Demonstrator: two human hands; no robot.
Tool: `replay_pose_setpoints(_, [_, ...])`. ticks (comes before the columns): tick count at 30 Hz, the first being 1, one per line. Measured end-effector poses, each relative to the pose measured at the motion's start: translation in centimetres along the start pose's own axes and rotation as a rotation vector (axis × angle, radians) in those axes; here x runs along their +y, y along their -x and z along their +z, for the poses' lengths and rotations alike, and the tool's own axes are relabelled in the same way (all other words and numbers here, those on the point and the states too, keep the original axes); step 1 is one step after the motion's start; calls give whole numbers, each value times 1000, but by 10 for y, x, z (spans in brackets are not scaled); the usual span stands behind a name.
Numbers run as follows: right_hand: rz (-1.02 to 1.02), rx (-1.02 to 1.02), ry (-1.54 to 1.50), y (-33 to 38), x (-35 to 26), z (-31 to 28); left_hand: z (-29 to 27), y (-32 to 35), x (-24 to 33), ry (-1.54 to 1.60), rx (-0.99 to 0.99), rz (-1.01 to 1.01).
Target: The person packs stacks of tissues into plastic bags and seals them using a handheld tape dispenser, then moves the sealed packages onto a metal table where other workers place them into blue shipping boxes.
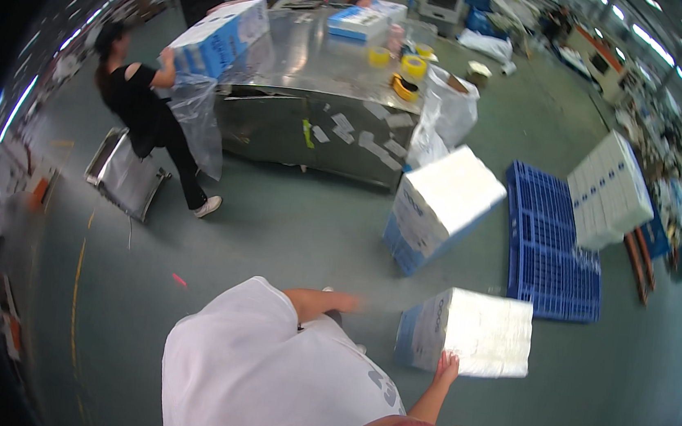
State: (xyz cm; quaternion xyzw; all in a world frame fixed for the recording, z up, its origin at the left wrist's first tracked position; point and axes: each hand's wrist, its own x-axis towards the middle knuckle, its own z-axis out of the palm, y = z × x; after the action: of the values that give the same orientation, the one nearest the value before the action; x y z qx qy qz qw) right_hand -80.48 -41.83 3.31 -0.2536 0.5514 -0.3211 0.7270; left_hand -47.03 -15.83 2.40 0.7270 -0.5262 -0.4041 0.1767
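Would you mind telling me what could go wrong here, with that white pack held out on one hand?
1. The right hand touches only the near edge of the white wrapped pack, which looks blurred; held so, it may well slip and drop to the floor.
2. The left hand is off the pack, so nothing steadies its far side.
3. A second pack and the blue pallet lie close ahead, possible trip hazards.

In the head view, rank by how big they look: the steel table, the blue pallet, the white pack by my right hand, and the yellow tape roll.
1. steel table
2. blue pallet
3. white pack, touched by the right hand; it is nearer the camera, so it looks enlarged
4. yellow tape roll
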Motion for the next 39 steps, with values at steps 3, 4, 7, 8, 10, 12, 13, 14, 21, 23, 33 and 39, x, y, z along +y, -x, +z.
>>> replay_pose_setpoints(3, [53, -68, 63, -20, 20, 45, 20, 110, -149, 3, 124, -701])
replay_pose_setpoints(4, [51, -31, 141, -22, 29, 61, 27, 150, -189, -19, 250, -692])
replay_pose_setpoints(7, [-129, 121, 330, -14, 47, 73, 27, 216, -234, 132, 438, -817])
replay_pose_setpoints(8, [-151, 225, 370, -26, 45, 55, 9, 202, -243, 139, 394, -808])
replay_pose_setpoints(10, [-104, 320, 499, -22, 55, 73, 36, 246, -237, 254, 322, -895])
replay_pose_setpoints(12, [-57, 355, 566, -21, 65, 101, 38, 264, -227, 336, 294, -903])
replay_pose_setpoints(13, [-38, 330, 608, -22, 72, 121, 51, 280, -217, 388, 306, -927])
replay_pose_setpoints(14, [-12, 316, 646, -22, 80, 140, 57, 291, -211, 436, 318, -940])
replay_pose_setpoints(21, [126, 133, 853, -32, 134, 265, 47, 316, -178, 643, 628, -841])
replay_pose_setpoints(23, [156, 58, 912, -37, 149, 306, 40, 316, -176, 669, 747, -810])
replay_pose_setpoints(33, [-36, -709, 1028, -87, 250, 557, -85, 277, -176, 681, 1087, -651])
replay_pose_setpoints(39, [378, -752, 1070, -110, 248, 683, -86, 223, -282, 654, 676, -906])
